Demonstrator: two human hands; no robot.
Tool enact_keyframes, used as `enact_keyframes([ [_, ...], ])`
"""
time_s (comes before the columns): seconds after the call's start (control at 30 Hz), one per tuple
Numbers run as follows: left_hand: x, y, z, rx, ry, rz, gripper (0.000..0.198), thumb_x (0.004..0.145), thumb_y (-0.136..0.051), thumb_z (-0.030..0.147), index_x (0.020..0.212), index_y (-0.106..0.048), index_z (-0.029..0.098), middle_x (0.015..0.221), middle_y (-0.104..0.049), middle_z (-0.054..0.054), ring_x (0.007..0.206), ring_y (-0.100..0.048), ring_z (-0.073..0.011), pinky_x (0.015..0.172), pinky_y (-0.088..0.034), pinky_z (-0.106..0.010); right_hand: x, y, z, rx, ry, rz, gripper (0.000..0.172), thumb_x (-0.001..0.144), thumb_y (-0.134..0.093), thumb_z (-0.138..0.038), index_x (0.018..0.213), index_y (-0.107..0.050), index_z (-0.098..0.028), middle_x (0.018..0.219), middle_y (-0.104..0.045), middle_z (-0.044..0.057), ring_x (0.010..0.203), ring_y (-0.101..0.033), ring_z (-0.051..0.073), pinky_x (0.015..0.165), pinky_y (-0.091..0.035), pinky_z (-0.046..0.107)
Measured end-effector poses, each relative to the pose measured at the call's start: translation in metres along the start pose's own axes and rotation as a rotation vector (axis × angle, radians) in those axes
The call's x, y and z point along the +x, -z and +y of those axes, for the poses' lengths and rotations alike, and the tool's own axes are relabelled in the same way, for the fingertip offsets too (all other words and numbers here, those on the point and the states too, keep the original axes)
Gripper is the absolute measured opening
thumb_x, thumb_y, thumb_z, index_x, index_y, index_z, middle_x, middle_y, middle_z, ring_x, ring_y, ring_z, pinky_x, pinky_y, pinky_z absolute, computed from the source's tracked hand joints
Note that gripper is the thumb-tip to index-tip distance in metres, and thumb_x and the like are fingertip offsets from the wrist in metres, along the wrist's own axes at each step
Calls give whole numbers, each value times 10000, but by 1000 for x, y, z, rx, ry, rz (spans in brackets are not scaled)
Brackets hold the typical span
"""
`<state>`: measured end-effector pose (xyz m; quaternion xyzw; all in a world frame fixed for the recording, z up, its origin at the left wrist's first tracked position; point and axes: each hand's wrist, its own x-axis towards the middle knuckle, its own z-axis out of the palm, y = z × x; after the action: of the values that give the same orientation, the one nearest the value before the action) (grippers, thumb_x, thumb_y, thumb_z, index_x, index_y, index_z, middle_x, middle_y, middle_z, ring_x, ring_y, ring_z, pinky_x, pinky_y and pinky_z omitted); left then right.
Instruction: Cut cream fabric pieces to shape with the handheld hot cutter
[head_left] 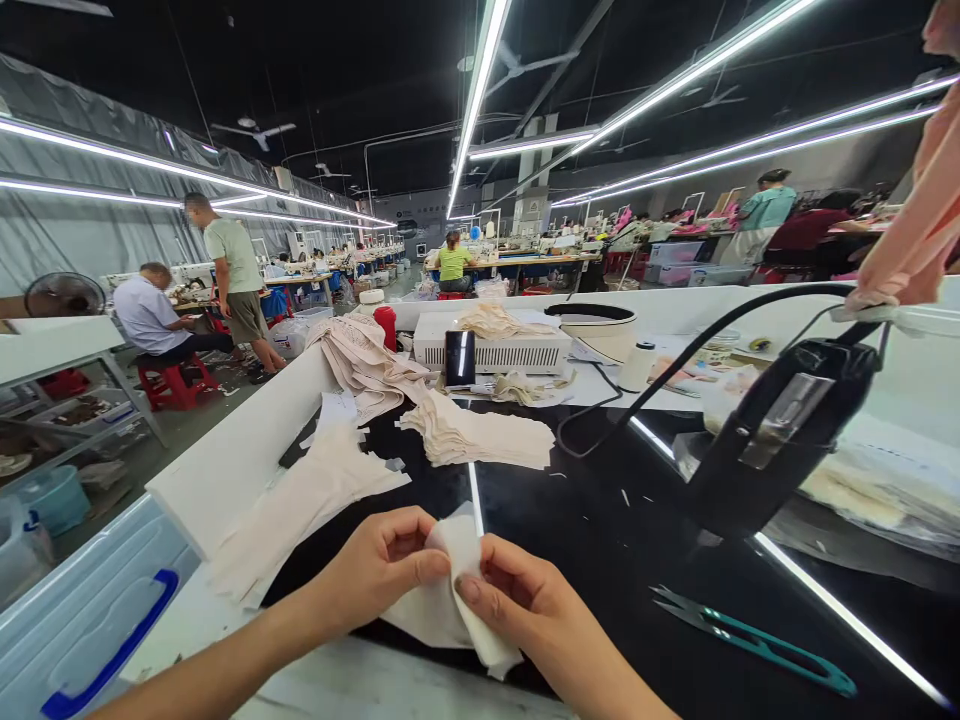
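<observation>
Between my two hands is a cream piece of fabric [484,630], folded over on itself at the near edge of the glossy black tabletop [592,560]. My left hand [394,560] pinches its upper left side between thumb and fingers. From the right, my right hand [517,595] grips the folded edge, thumb on top. Part of the cloth hangs down below my fingers. Just beyond lies a stack of cut cream fabric pieces [480,435]. More pale pieces [307,500] are spread to the left.
Teal thread snips [757,635] lie at the right, near a black upright device [787,440] with a cable. Behind stand a white vented box [495,345], a phone [460,358] and a thread cone [637,367]. A blue-handled clear bin [97,620] is at left. Several people work farther off.
</observation>
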<state>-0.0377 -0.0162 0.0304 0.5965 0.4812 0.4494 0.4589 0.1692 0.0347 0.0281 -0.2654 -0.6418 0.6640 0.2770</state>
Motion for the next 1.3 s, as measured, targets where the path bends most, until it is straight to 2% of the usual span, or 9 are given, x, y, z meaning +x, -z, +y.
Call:
enact_keyframes([
  [0.13,-1,-6,13,15,27,43,450,859,-740,611,821,-634,176,747,-555,12,686,-493,-138,636,-412,-233,-4,0,5,115,-141,-23,564,711,-826,-717,885,-650,-210,726,-550,-45,589,-412,91,525,-332,210],
  [0.27,-6,-2,29,178,-30,75,290,898,-703,465,859,-698,179,785,-607,1,719,-518,-148,644,-411,-233,-6,-1,12,86,-256,-152,677,556,-891,-735,903,-619,-221,611,-427,-101,503,-284,64,454,-233,209],
  [0.4,-13,2,45,384,-74,99,194,914,-668,379,915,-756,206,791,-683,9,709,-562,-146,656,-440,-230,-8,-8,7,-44,-227,-183,471,690,-849,-606,747,-609,-204,577,-376,-83,536,-276,80,488,-218,235],
  [0.6,-28,6,59,634,-243,154,167,988,-610,300,938,-762,252,770,-745,37,646,-639,-123,605,-488,-190,-12,-14,-10,-240,11,-140,221,862,-645,-375,740,-625,-191,740,-543,-8,691,-431,141,610,-357,248],
  [0.83,-42,12,73,883,-823,352,154,1047,-579,181,1063,-645,319,814,-785,59,648,-730,-117,631,-563,-186,-21,-1,-46,-640,575,69,208,952,-581,-188,760,-647,-235,695,-604,-13,603,-553,123,549,-416,214],
  [0.93,-37,13,74,862,-903,412,133,1059,-564,183,1057,-632,297,822,-778,30,674,-741,-132,646,-590,-204,-24,3,-63,-735,764,153,209,979,-573,-144,826,-664,-253,730,-647,-6,606,-604,127,539,-463,206],
  [1.07,-26,11,71,667,-1047,368,143,1061,-548,148,1114,-648,236,865,-772,-30,751,-753,-160,711,-637,-260,-25,6,-71,-799,891,233,230,999,-544,-85,963,-687,-262,802,-683,0,677,-660,133,591,-515,198],
  [1.17,-26,8,70,588,-1038,391,139,1038,-592,130,1111,-662,225,915,-774,-43,839,-758,-174,786,-642,-288,-25,5,-70,-832,924,224,216,1023,-537,-103,986,-673,-266,834,-670,-1,697,-648,127,611,-509,188],
  [1.3,-36,2,74,468,-740,449,105,1031,-609,172,1022,-692,235,898,-748,-9,833,-726,-146,757,-592,-217,-25,-2,-70,-797,780,170,221,1015,-592,-166,813,-628,-247,754,-603,-27,611,-569,112,559,-450,190],
])
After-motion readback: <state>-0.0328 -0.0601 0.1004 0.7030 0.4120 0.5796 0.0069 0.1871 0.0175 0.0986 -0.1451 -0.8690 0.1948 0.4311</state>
